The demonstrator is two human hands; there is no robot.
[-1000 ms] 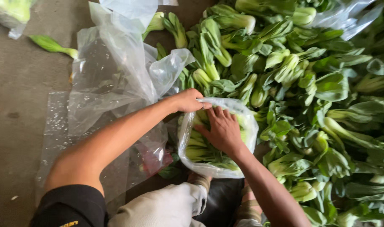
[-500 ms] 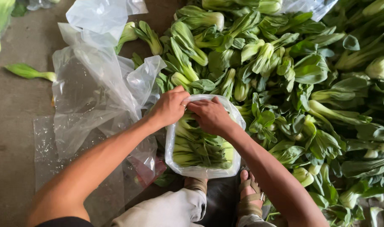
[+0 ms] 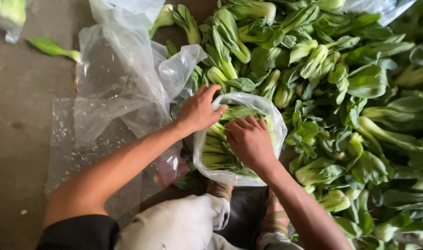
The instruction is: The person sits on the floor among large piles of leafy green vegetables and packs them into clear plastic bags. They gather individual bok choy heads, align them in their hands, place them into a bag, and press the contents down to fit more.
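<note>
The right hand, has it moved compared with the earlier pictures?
Cannot tell: the camera itself shifts. The right hand presses the greens inside the clear bag in every picture, beside the left hand on its rim.

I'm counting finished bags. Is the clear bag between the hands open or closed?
Open. The clear plastic bag's mouth gapes; left hand holds its rim, right hand reaches inside onto the bok choy.

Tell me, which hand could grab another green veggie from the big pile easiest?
Probably the left hand: it holds the rim of the clear bag right next to the loose greens. The right hand is busy pressing down the greens inside the bag.
</note>
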